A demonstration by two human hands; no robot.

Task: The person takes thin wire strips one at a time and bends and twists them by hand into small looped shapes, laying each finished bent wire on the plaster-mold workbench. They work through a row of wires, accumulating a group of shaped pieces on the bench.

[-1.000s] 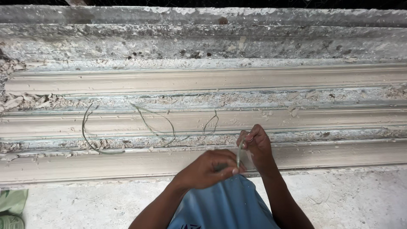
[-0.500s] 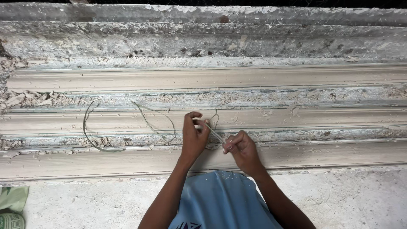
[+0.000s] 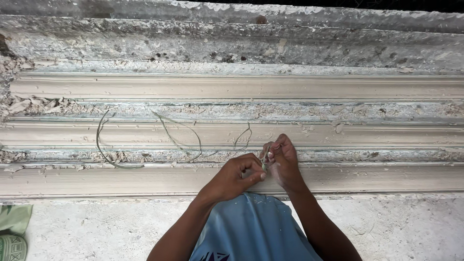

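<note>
Your two hands meet at the lower middle of the frame, over the moulded strips. Your left hand [image 3: 237,175] has its grip pinched shut on the near end of a thin strand [image 3: 176,140], thumb against forefinger; your right hand [image 3: 282,159] is clenched around the same end just beside it, fingertips touching the left's. Whether it is wire or stiff fibre is too fine to tell.

From your fingers the strand runs away to the left of centre, looping across the middle strip and curling down in a wide arc toward the left before it lies flat. It looks very light and springy — it holds its curves instead of slumping, so expect it to flick back when let go. Being so thin and smooth, it will likely slip through a loose pinch; take it close to the end, between fingertip pads, where you have it now.

The moulded strips [image 3: 338,87] run the full width of the frame in parallel bands — pale, matt, plaster-like, with smooth rounded profiles. Between them lie crumbly flakes and chips [image 3: 29,104], thickest at the upper left. Those edges look brittle, so press lightly. Below, the floor [image 3: 411,227] is rough, dusty grey, and a green patterned cloth [image 3: 12,232] sits in the lower left corner.
</note>
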